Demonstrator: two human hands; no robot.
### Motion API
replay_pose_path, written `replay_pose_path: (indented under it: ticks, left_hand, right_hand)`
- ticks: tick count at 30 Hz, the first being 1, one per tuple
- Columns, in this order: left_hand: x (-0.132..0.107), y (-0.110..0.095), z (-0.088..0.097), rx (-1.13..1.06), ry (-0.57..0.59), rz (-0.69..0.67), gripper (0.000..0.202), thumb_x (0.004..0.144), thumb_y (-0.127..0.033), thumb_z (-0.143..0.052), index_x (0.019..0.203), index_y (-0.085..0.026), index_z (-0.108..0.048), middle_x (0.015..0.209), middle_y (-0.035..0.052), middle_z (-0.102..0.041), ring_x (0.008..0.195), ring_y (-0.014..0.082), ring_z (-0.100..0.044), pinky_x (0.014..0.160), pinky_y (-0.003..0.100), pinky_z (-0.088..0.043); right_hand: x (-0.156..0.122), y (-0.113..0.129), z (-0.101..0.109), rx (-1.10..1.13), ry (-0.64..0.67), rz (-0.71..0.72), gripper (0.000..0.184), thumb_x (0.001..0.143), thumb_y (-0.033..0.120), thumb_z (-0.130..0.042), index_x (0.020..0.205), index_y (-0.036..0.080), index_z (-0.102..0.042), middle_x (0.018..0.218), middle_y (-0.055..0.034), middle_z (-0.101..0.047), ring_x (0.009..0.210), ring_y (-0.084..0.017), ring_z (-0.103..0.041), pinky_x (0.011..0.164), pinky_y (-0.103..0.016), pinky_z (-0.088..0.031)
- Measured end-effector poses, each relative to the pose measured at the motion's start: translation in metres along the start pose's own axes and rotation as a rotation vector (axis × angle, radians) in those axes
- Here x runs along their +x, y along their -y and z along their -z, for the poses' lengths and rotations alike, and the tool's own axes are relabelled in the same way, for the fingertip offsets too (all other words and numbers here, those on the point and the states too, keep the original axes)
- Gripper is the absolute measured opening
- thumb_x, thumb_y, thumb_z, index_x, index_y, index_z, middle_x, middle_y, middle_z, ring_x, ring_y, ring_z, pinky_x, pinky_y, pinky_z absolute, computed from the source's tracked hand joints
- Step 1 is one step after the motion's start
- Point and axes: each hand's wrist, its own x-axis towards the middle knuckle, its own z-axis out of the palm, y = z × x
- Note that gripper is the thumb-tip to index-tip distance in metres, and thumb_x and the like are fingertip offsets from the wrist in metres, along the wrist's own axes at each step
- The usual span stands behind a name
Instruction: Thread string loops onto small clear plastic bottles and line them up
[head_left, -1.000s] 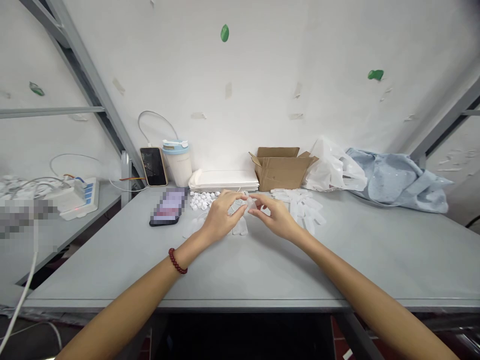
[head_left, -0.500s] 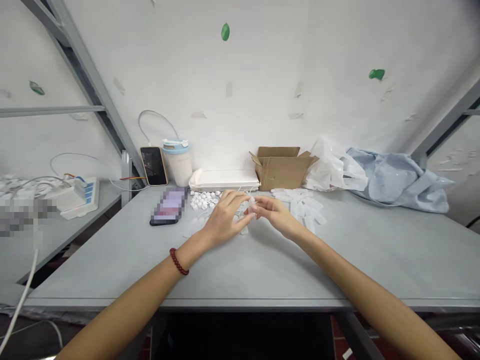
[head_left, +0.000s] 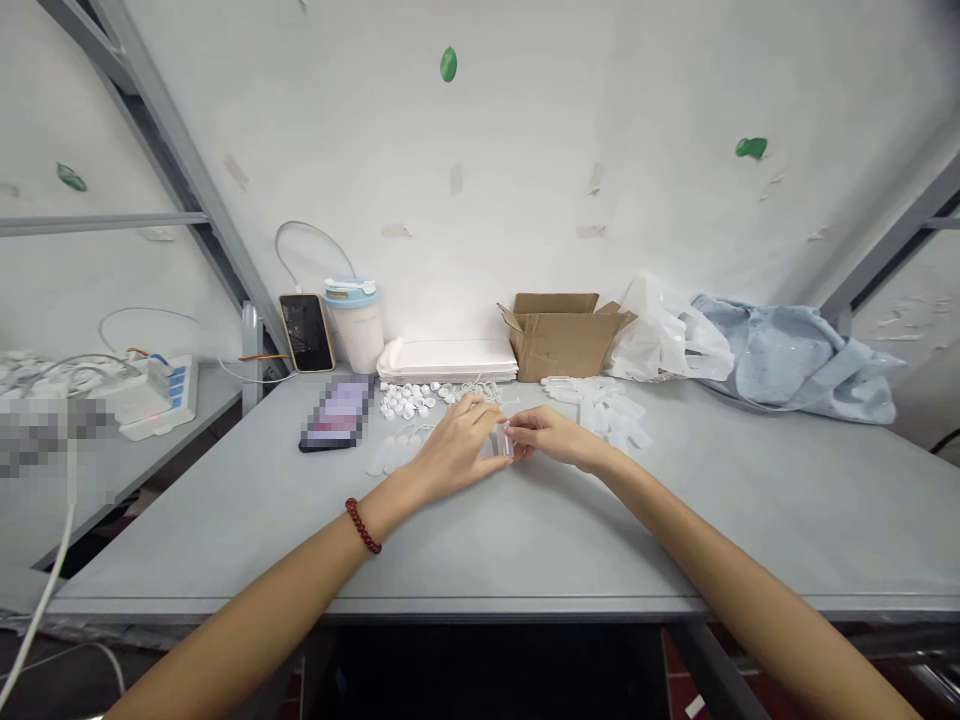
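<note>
Between my two hands is a small translucent white plastic piece [head_left: 505, 440], close above the grey table. My left hand [head_left: 461, 445] holds it from the left, thumb below and fingers above. From the right, my right hand [head_left: 544, 437] pinches its edge with thumb and fingertips. Part of the piece is hidden by the fingers. Flat clear pieces [head_left: 401, 445] lie beside my left hand. Small white caps [head_left: 405, 400] are heaped behind it, next to white cords [head_left: 480, 390]. More translucent strips [head_left: 611, 410] lie in a pile right of my right hand.
Along the wall stand a lidded cup [head_left: 356, 330], a stack of white sheets [head_left: 450, 360], an open cardboard box [head_left: 566, 345], a white plastic bag [head_left: 664, 335] and light blue cloth [head_left: 799, 360]. One phone [head_left: 307, 335] leans upright; another phone [head_left: 337, 412] lies flat.
Both hands have come down slightly toward the table with the plastic piece. The piece now shows longer between my fingers, and the white cords behind are more visible.
</note>
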Motion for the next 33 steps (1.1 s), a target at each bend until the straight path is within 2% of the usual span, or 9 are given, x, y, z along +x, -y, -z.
replay_pose_path:
  ticks: [4,8,12,21,28,33]
  left_hand:
    - [-0.002,0.000,-0.002,0.017,0.085,0.041,0.030,0.074,-0.032,-0.064,0.098,-0.016,-0.056,0.098,0.0094,-0.061,0.103,0.0283,-0.047,0.085,0.044,-0.045]
    - [-0.003,0.001,-0.004,0.039,0.121,0.088,0.027,0.074,-0.033,-0.064,0.093,-0.016,-0.055,0.095,0.0099,-0.060,0.101,0.0290,-0.047,0.081,0.044,-0.045]
    - [-0.002,0.000,-0.005,0.065,0.162,0.125,0.027,0.073,-0.034,-0.064,0.090,-0.015,-0.055,0.093,0.0100,-0.060,0.099,0.0292,-0.047,0.081,0.043,-0.044]
    - [-0.001,-0.004,-0.006,0.076,0.201,0.164,0.022,0.077,-0.033,-0.059,0.089,-0.016,-0.053,0.095,0.0096,-0.058,0.098,0.0278,-0.046,0.082,0.042,-0.042]
    - [-0.003,0.001,-0.005,0.031,0.194,0.167,0.034,0.075,-0.038,-0.063,0.099,-0.016,-0.052,0.104,0.0103,-0.058,0.103,0.0280,-0.044,0.087,0.042,-0.040]
    - [-0.003,0.003,-0.001,0.015,0.213,0.190,0.042,0.075,-0.045,-0.064,0.102,-0.017,-0.052,0.107,0.0106,-0.058,0.103,0.0282,-0.045,0.086,0.042,-0.040]
  right_hand:
    - [0.000,0.000,0.000,-0.133,-0.009,-0.023,0.017,0.080,0.022,-0.050,0.066,0.014,-0.058,0.058,-0.0002,-0.058,0.053,-0.011,-0.055,0.052,-0.022,-0.043]
    - [-0.001,0.003,-0.002,-0.195,-0.039,0.015,0.012,0.079,0.019,-0.052,0.075,0.013,-0.062,0.064,-0.0005,-0.061,0.050,-0.009,-0.055,0.050,-0.021,-0.042]
    - [-0.001,0.004,-0.004,-0.174,-0.051,-0.007,0.009,0.077,0.018,-0.055,0.080,0.012,-0.062,0.072,-0.0023,-0.064,0.047,-0.008,-0.056,0.047,-0.020,-0.042]
    - [0.006,-0.009,-0.006,-0.144,-0.084,0.007,0.015,0.077,0.020,-0.055,0.085,0.011,-0.063,0.068,-0.0019,-0.062,0.047,-0.009,-0.056,0.042,-0.020,-0.042]
    - [0.007,-0.007,-0.007,-0.064,-0.114,-0.065,0.013,0.077,0.016,-0.055,0.085,0.010,-0.063,0.047,0.0029,-0.056,0.047,-0.011,-0.056,0.047,-0.021,-0.047]
    - [0.007,-0.005,-0.006,0.009,-0.161,-0.079,0.011,0.073,0.014,-0.060,0.084,0.011,-0.061,0.058,0.0008,-0.061,0.049,-0.010,-0.059,0.051,-0.023,-0.051]
